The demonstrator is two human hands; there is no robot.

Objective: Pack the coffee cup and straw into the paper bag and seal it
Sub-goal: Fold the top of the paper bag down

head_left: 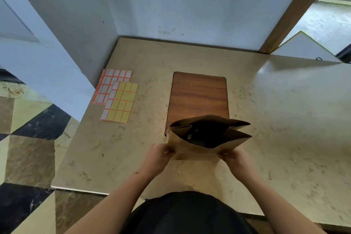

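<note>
Head view looks down at a brown paper bag (197, 150) standing on the near end of a wooden board (199, 95). The bag mouth is wide open and faces up. Its long way runs left to right, from one hand to the other. The left hand (158, 156) pinches the bag's near left corner. The right hand (232, 156) pinches the near right corner. Both sets of fingers are curled tight on the paper, and both hands are just as near to the bag. The open mouth lies just past the fingers, on the far side.

Something dark sits deep inside the bag. It could be the cup, but I cannot tell, and I see no straw.

I think the next job is to close the top, so the near edge must fold away from the hands toward the far edge.

The bag paper looks thin, stiff and creased, with pointy folded sides. The board is smooth and dark brown with round corners. The table (284, 119) is pale, shiny stone with spots. Sticker sheets (117, 97), white and yellow with orange edges, lie flat to the left of the board.
</note>
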